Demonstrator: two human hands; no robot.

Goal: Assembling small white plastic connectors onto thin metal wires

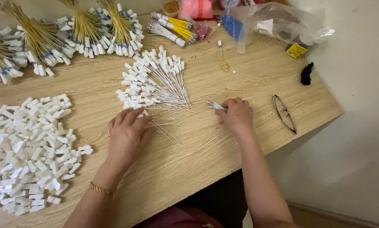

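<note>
The right hand (236, 114) is closed on a small bundle of thin silvery wire ends (216, 105), pinched at the fingertips and resting on the light wood-grain table (206, 156). The left hand (128, 133) lies flat with fingers spread, pressing on the near edge of the fanned pile of white plastic-tagged wire ties (153, 82), which sits at the centre of the table just beyond both hands. To do the gathering well, it seems best to keep the left palm steadying the fan while the right hand draws wire tips together so their ends stay level. A heap of loose white plastic tag blocks (27, 150) lies well to the left; folded wire-rimmed spectacles (285, 114) lie to the right, apart from the work.
</note>
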